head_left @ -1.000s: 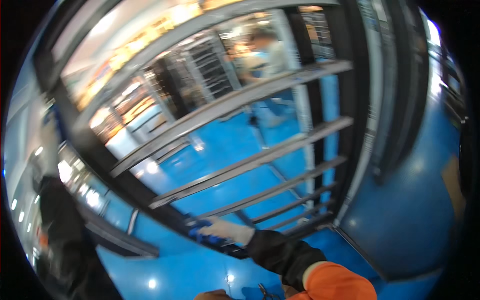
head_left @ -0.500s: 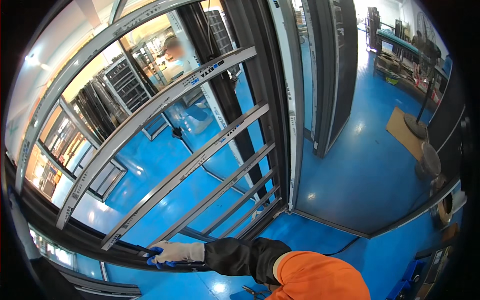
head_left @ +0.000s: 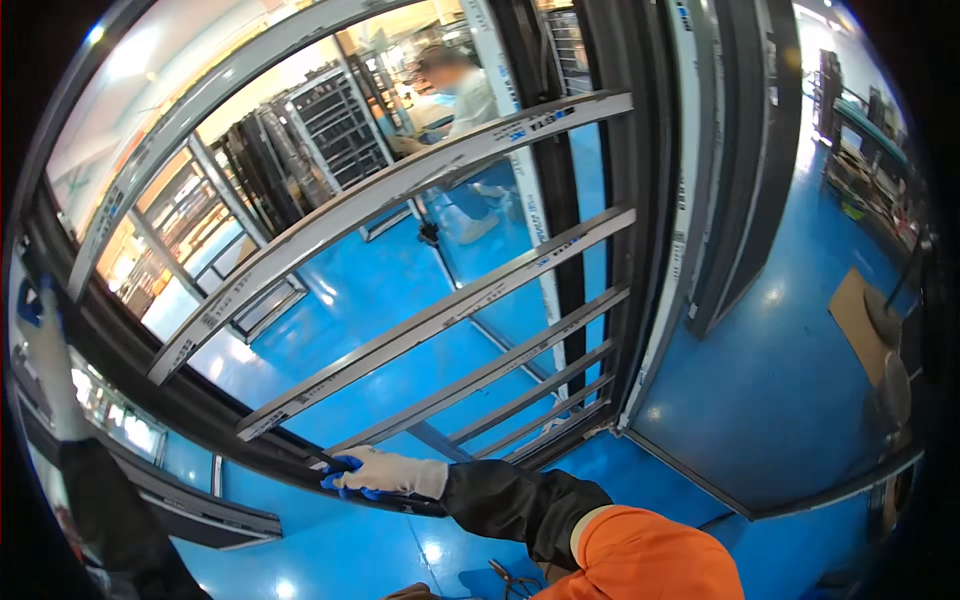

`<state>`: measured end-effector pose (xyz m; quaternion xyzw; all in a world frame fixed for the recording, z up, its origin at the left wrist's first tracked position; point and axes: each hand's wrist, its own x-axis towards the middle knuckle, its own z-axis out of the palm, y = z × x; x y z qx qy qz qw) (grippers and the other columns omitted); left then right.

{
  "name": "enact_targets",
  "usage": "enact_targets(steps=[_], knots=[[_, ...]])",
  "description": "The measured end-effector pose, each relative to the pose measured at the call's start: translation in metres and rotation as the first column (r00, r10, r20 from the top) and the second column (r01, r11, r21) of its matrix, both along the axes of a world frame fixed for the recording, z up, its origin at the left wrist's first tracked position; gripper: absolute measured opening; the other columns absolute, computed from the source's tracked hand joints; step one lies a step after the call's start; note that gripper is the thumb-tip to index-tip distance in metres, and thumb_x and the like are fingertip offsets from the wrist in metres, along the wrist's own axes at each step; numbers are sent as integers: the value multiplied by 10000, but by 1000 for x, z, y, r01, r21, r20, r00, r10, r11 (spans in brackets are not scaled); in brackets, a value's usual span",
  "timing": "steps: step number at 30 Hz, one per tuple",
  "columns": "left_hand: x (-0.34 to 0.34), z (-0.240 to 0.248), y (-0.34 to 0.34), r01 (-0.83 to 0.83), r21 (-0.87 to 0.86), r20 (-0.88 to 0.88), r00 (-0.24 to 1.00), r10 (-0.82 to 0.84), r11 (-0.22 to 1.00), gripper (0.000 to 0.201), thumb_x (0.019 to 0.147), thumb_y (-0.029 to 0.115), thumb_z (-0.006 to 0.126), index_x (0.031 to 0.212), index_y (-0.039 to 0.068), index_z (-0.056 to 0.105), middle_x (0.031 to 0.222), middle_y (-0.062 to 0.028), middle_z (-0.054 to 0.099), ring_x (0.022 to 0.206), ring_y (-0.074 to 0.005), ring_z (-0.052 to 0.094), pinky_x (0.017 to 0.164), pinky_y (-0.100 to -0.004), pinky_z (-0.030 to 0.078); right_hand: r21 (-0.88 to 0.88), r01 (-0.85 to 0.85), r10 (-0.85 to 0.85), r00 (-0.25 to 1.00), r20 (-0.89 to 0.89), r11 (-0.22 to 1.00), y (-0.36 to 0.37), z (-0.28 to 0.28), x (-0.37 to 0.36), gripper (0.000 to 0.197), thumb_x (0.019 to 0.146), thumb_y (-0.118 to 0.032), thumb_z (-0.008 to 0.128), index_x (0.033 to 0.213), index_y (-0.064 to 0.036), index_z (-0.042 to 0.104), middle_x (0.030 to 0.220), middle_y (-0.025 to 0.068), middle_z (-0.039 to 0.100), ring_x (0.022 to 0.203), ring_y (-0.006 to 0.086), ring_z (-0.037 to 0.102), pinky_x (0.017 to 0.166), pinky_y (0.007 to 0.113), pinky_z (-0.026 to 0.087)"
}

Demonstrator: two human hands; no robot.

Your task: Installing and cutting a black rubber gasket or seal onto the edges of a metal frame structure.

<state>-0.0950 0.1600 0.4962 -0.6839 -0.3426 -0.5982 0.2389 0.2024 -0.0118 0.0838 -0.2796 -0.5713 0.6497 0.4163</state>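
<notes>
A large dark window or door frame (head_left: 170, 400) stands tilted across the view, with several light-grey cross bars (head_left: 400, 350) partly covered by printed protective film. My right hand (head_left: 385, 473), in a white glove with blue fingers, is closed around the frame's near dark side rail, close to the end of a lower bar. At the far left, my left hand (head_left: 42, 325) wears the same kind of glove. Its blue fingertips are bent against the same rail, higher along it; the palm side is dim at the picture's rim.
Dark upright panels (head_left: 745, 180) stand to the right of the frame. Pliers (head_left: 512, 578) show at the bottom edge. A co-worker (head_left: 465, 100) is beyond the bars, near racks of dark profiles (head_left: 270, 160). Cardboard (head_left: 858, 315) lies on the blue floor (head_left: 740, 380) at right.
The view has swung, so the frame and background sit farther right. My left forearm and glove now show more at the left edge. My right hand keeps its hold on the rail.
</notes>
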Motion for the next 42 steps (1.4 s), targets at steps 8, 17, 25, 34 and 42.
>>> enact_targets(steps=[8, 17, 25, 34, 42], knots=[[90, -189, -109, -10, -287, 120, 992, 47, 958, 605, 815, 227, 692, 1282, -27, 405, 1167, -186, 533, 1027, -261, 542, 900, -353, 423, 30, 31, -31, 999, -10, 999, 4, -10, 8, 529, 827, -377, 640, 1263, -94, 542, 931, 55, 635, 815, 139, 574, 692, 281, 449], [100, -187, -132, -125, -376, 116, 977, 181, 918, 400, 823, 261, 686, 1146, 45, 589, 1076, -158, 599, 979, -288, 574, 904, -379, 433, 19, -39, 41, 986, -160, 999, -6, 5, 14, 419, 829, -183, 665, 1217, -58, 569, 914, 34, 632, 758, 100, 557, 628, 238, 462], [131, -160, -124, -235, -152, 53, 968, 245, 960, 379, 780, 327, 691, 958, 7, 593, 965, -178, 525, 863, -354, 578, 754, -417, 470, 32, -28, 28, 1000, -6, 999, -20, 20, 26, 270, 860, -143, 593, 1107, -45, 640, 852, 20, 664, 625, 51, 506, 504, 199, 366], [134, -131, -106, -438, -58, 43, 897, 440, 897, 288, 795, 242, 639, 928, -5, 573, 1031, -217, 519, 901, -404, 574, 761, -474, 473, 5, -6, 6, 1000, -8, 1000, -22, 22, 21, 269, 885, -168, 620, 1103, -11, 622, 917, 58, 669, 809, 112, 621, 690, 230, 484], [134, -117, -92, -381, 21, 81, 922, 378, 924, 182, 776, 148, 620, 857, 1, 550, 990, -217, 493, 812, -399, 576, 676, -481, 474, 180, 210, -184, 972, -148, 961, -16, 4, 15, 375, 874, -279, 654, 1104, 13, 607, 846, 70, 667, 735, 99, 601, 576, 215, 437]])
